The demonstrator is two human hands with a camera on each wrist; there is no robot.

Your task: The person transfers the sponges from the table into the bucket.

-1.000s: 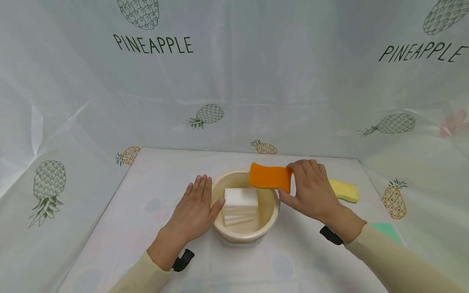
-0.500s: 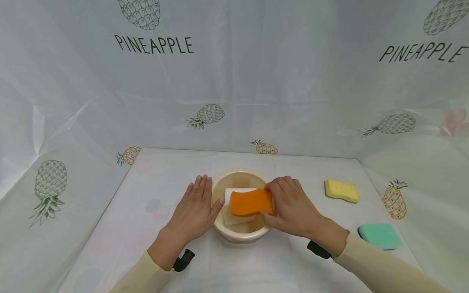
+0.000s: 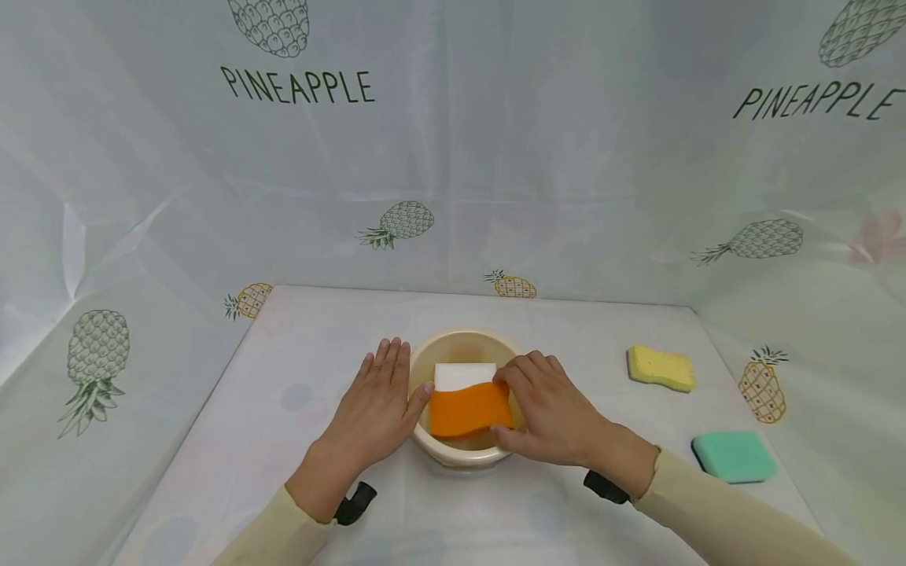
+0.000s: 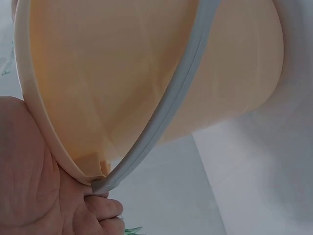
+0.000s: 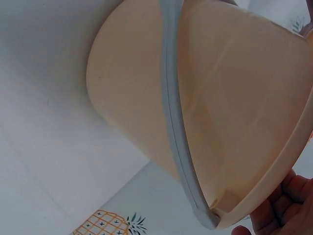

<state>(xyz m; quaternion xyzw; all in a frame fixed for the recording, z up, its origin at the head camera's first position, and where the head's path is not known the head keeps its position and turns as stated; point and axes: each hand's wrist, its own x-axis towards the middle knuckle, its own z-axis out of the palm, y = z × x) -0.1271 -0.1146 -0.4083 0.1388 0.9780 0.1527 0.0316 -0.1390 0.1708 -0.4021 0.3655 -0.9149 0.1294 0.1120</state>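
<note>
A cream bucket [image 3: 463, 454] with a grey handle [image 4: 161, 115] stands mid-table. My left hand [image 3: 371, 409] lies against its left rim, fingers straight and thumb over the edge. Over the bucket's opening, my right hand [image 3: 552, 413] pinches the right end of a wavy orange sponge [image 3: 469, 410] between thumb and fingers. Beneath and behind that sponge shows a white sponge block [image 3: 463, 376] inside the bucket. Both wrist views show mostly the bucket's outer wall; the orange sponge is almost wholly hidden there.
On the table's right side lie a yellow sponge [image 3: 661, 369] and, nearer to me, a green sponge [image 3: 736, 457]. A pineapple-print sheet [image 3: 453, 157] hangs behind the white-covered table [image 3: 311, 330].
My right hand has carried the orange sponge left and toward me, from above the bucket's right rim to over the white block. The left hand has stayed in place.
</note>
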